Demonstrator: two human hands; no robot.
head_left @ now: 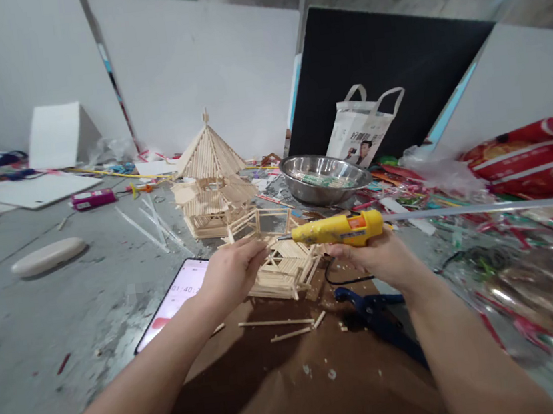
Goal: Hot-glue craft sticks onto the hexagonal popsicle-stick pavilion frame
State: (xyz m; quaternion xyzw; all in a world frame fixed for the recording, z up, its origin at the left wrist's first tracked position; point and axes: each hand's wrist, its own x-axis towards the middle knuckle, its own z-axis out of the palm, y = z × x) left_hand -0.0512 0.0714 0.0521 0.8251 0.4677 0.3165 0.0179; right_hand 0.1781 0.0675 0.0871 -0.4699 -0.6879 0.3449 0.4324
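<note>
My right hand (370, 254) is closed round a yellow hot glue gun (330, 230), whose nozzle points left and whose long clear glue stick (478, 210) juts out to the right. At the left end of the nozzle is my left hand (236, 269), fingers pressed together at the left side of a low wooden stick model (284, 270). Whatever its fingertips pinch is hidden. Behind stands a taller stick pavilion (212, 174) with a pointed roof. Loose wooden sticks (277, 323) lie in front of the low model on brown paper (278, 381).
Blue-handled pliers (381, 322) lie near my right forearm. A phone (174, 300) showing a timer rests on the left. A metal bowl (323, 178) and a white bag (360, 129) stand behind. Plastic wrappers and coloured strips clutter the right; a white case (48, 256) sits far left.
</note>
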